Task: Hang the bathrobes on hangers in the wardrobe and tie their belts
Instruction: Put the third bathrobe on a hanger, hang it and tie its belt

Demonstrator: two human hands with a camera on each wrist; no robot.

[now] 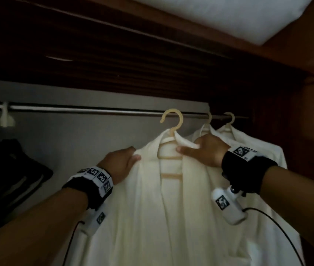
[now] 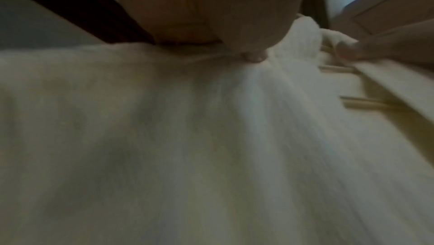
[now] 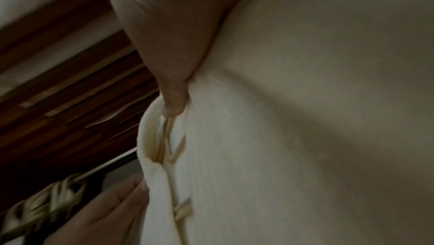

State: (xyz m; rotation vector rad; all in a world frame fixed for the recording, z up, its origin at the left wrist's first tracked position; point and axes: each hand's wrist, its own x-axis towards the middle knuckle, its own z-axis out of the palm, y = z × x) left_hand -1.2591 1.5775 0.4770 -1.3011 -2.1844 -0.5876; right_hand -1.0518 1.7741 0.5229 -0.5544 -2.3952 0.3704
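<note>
A white bathrobe (image 1: 152, 198) hangs open-fronted on a cream plastic hanger (image 1: 171, 120), whose hook stands level with the metal rail (image 1: 94, 110); I cannot tell whether it rests on the rail. My left hand (image 1: 133, 154) grips the robe's left shoulder, thumb on the front of the cloth (image 2: 187, 137). My right hand (image 1: 186, 148) pinches the right collar beside the hanger's neck, thumb (image 3: 173, 104) pressed on the fabric. Two more white robes (image 1: 248, 146) hang on hangers just to the right. No belt shows.
The wardrobe has a dark slatted shelf (image 1: 133, 70) above the rail, with white bedding (image 1: 229, 16) on top. White hanger clips (image 1: 4, 118) sit at the rail's left end above a dark bag (image 1: 8, 169). The brown side wall (image 1: 309, 121) stands right of the hung robes.
</note>
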